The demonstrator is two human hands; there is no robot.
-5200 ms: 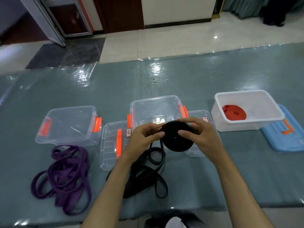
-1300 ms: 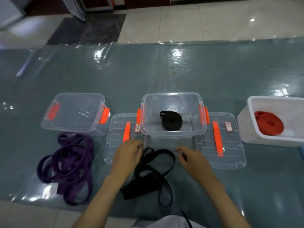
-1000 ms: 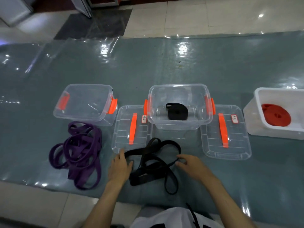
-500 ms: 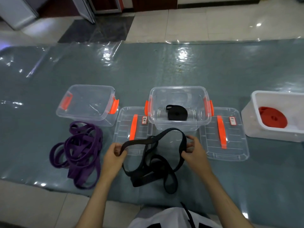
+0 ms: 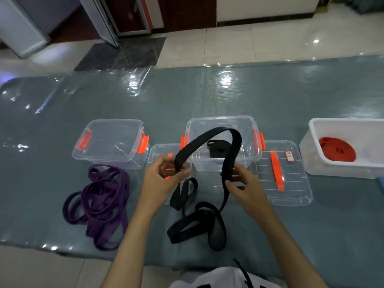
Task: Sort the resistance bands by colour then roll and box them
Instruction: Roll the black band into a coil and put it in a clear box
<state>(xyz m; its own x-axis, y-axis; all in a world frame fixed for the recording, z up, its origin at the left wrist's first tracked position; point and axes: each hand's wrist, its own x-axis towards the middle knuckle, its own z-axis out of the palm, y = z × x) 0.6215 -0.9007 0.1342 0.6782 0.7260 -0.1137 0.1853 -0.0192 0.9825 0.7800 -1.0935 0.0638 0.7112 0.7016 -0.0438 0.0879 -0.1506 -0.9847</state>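
My left hand (image 5: 164,179) and my right hand (image 5: 245,183) both pinch one black resistance band (image 5: 209,136), lifted in an arch above the table. Its lower end trails into a loose pile of black bands (image 5: 197,225) in front of me. Behind the arch stands the middle clear box (image 5: 251,125) with a rolled black band (image 5: 218,151) inside. A tangle of purple bands (image 5: 99,196) lies to the left, in front of an empty clear box (image 5: 112,142). A white box (image 5: 340,169) at right holds rolled red bands (image 5: 336,149).
Two clear lids with orange handles lie flat, the left lid (image 5: 158,150) partly behind my left hand and the right lid (image 5: 284,179) beside the middle box. The grey-green table cover (image 5: 207,96) stretches back to a tiled floor. Its front edge is near my body.
Both hands have raised the black band higher, so its loop now arches in front of the middle box. Earlier a rolled black band went from my hands into that box.
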